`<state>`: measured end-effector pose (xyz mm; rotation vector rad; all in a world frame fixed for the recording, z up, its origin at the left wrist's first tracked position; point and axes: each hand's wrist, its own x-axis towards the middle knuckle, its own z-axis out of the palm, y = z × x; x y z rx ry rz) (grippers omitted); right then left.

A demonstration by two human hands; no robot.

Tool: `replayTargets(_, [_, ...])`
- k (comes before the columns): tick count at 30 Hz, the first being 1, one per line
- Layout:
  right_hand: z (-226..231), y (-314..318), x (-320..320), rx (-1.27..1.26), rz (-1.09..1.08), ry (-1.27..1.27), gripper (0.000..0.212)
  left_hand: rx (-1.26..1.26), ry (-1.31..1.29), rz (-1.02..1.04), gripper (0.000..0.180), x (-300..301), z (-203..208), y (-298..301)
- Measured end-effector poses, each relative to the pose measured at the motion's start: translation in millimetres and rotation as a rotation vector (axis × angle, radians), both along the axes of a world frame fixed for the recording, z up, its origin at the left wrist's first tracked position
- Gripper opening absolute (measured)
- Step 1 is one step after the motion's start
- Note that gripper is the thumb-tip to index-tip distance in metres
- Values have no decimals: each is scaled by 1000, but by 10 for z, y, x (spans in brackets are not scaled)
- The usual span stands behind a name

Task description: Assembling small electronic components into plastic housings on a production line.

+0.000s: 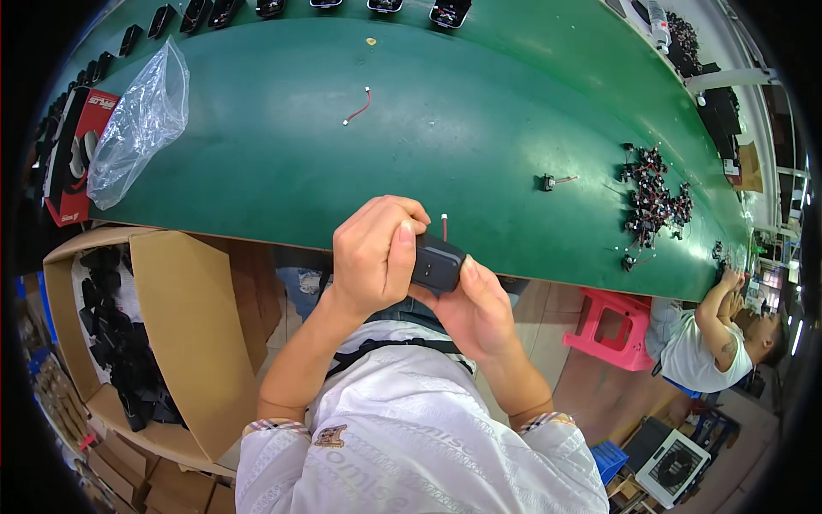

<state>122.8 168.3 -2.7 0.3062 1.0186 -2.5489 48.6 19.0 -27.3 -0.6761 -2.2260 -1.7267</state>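
Between my two hands, just over the near edge of the green table, I hold a small black plastic case (438,264). My left hand (377,253) is closed around its left end, the thumb pressed on top. The fingers and thumb of my right hand (475,308) pinch its right end. Beyond the case, a short wire with a white plug (444,224) points away from me; whether it joins the case is hidden. A loose red-and-black wire (360,106) lies farther out on the table. To the right sits a small black part with a wire (550,182).
A heap of small wired black parts (652,201) lies at the right. Several black cases (271,7) line the far edge. On the left are a clear plastic bag (145,124), a red-and-black box (75,154) and a carton (184,334) of black pieces. Beside a pink stool (612,330) sits another person (706,343).
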Motion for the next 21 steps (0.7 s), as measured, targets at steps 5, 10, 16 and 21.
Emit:
replayTargets(5, [44, -7, -40, -30, 51, 24, 55, -46, 76, -40, 28, -17, -65, -85])
replayTargets(10, [123, 326, -550, 795, -51, 683, 50, -160, -118, 172, 34, 190, 325, -431])
replayTargets(16, [442, 1245, -2250, 1850, -182, 1246, 28, -519, -304, 940, 24, 940, 843, -2064])
replayTargets(21, [67, 1469, -3016, 2149, 70, 1254, 29, -1187, -791, 833, 48, 1458, 394, -3239])
